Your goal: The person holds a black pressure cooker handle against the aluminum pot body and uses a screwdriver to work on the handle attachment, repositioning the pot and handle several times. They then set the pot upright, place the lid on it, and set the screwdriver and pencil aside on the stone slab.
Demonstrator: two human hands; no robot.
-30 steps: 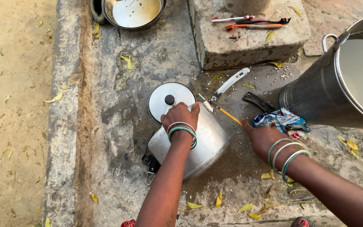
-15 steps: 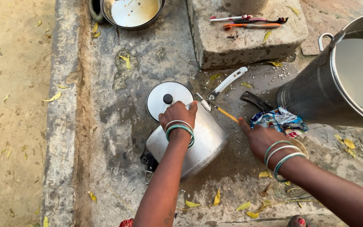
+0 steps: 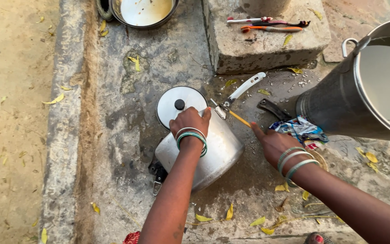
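Metal pot [image 3: 213,153], dull silver and rounded, lying tipped on its side on wet, rough concrete slab [image 3: 159,58]. Round lid [image 3: 179,105] with a black knob, flat on the slab just beside the pot's upper end. Black handle stub and a small metal clip at the pot's lower left. Left hand [image 3: 190,124] pressed palm-down on top of the pot, fingers curled over its upper edge, gripping it; green and silver bangles at the wrist, forearm stretched straight up from the bottom of the view. Right hand [image 3: 274,143] flat and loosely open just right of the pot, index finger stretched toward a thin yellow-handled tool [image 3: 238,117] on the slab; whether fingertip touches tool, cannot tell. Nothing visibly held. Bangles on that wrist too, arm angled in from the lower right corner. White-handled tool [image 3: 244,88] and a dark handle [image 3: 274,110] close by, crumpled blue wrapper [image 3: 299,129] beside the right hand. Large steel drum [image 3: 339,104] of cloudy water at right. Steel bowl [image 3: 143,11] with brownish residue at top. Stone block [image 3: 267,47] carrying toothbrushes [image 3: 267,25]. Yellow leaves [image 3: 229,212] scattered about; sandy ground [image 3: 10,113] at left.
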